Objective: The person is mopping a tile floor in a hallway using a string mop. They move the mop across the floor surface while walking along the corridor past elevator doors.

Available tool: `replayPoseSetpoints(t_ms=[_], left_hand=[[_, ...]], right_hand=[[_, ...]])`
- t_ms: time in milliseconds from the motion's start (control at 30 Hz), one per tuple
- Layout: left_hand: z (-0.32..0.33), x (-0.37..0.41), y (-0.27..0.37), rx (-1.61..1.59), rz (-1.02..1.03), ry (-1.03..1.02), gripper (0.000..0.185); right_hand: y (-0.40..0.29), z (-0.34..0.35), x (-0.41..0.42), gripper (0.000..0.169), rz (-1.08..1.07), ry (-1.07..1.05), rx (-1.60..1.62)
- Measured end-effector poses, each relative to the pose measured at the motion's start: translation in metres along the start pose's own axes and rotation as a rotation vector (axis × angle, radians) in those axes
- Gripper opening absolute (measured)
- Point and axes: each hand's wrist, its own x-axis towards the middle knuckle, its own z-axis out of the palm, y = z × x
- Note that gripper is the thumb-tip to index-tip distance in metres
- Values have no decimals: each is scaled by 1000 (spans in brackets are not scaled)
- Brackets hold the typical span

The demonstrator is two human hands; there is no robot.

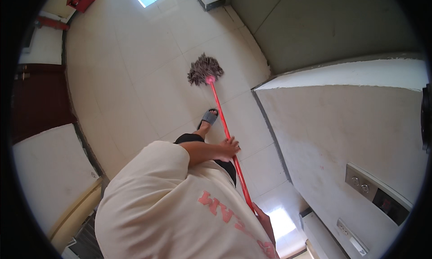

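Observation:
A mop with a red handle (224, 122) runs from beside my body out to the floor ahead. Its grey-brown string head (205, 70), joined by a pink socket, lies spread on the pale tiles. My left hand (230, 148) grips the middle of the handle, with the fingers wrapped round it. Lower right, my right hand (262, 217) is at the upper end of the handle, partly hidden by my cream shirt; its fingers lie along the shaft. A grey slipper (209, 116) on one foot is just left of the handle.
Tiled floor (145, 73) stretches ahead. At the right are a white wall corner (320, 117), metal elevator doors (324, 26) and a button panel (374, 191). Along the left stand a dark red door (42, 100), a red pipe (52, 23) and a red box (81, 0).

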Motion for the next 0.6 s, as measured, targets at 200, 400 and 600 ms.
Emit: replayPoseSetpoints(t_ms=[200,400,600], left_hand=[[7,16,-9,104,10,29,42],[-47,49,-129,249,-314,252,28],[-109,18,-160,349,-516,230,40]], right_hand=[[-8,-1,7,52,-13,83,-196],[-125,53,88,55,-48,-105,-216],[-147,93,113,53,-61,-225,35]])
